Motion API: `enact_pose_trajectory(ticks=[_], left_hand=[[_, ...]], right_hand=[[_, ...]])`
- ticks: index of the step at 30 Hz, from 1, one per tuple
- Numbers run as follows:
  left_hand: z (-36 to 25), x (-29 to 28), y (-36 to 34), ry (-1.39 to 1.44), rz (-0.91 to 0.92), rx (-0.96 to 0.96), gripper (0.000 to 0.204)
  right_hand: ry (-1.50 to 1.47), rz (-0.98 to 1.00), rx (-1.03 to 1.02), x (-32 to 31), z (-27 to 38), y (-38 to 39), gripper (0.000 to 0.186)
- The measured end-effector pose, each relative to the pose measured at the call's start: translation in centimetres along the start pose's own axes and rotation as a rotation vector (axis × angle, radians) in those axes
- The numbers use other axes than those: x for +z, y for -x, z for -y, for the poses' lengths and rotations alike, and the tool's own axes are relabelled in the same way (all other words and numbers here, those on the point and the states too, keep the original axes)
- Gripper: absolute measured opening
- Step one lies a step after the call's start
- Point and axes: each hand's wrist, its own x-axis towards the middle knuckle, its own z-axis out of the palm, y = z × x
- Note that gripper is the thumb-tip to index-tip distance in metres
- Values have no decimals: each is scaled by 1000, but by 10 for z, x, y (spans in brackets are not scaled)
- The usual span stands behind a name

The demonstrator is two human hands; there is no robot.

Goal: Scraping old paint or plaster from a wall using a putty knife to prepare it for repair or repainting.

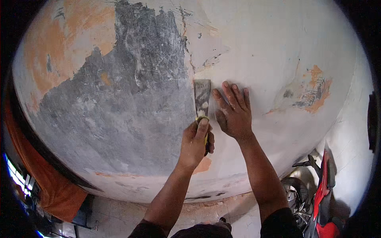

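Observation:
My left hand (194,143) is wrapped round the yellow-and-black handle of a scraper (203,95), thumb on top near the base of the blade. The wide metal blade points up the wall (254,55), its end against the surface where bare grey meets pale paint. Whitish residue marks the blade. Just right of the scraper, my right hand (234,113) lies on the pale paint, fingers stretched out and apart, holding nothing. Left of the blade spreads a large stripped grey patch (131,107). A jagged crack runs up the wall above the blade.
Orange patches (79,31) show at upper left, with a smaller orange and dark patch (315,93) at right. A red motorcycle (323,186) stands at lower right. Orange cloth (59,198) hangs at lower left. Debris lies on the tiled floor (113,218) along the wall's foot.

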Motion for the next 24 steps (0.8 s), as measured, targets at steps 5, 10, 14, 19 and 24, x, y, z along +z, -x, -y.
enact_pose_trajectory(ticks=[5,10,14,19,24], left_hand=[[24,-3,1,36,-23,61,40],[20,-3,16,94,-14,-1,43],[-10,9,1,64,-36,24,45],[59,-11,31,-18,-149,-82,43],[27,-5,16,97,-128,-55,42]], right_hand=[[-113,51,41,-9,12,-9,52],[-298,102,143,-19,42,10,53],[-429,36,250,-24,43,17,51],[-204,43,186,-14,41,23,47],[-114,30,121,6,17,28,43]])
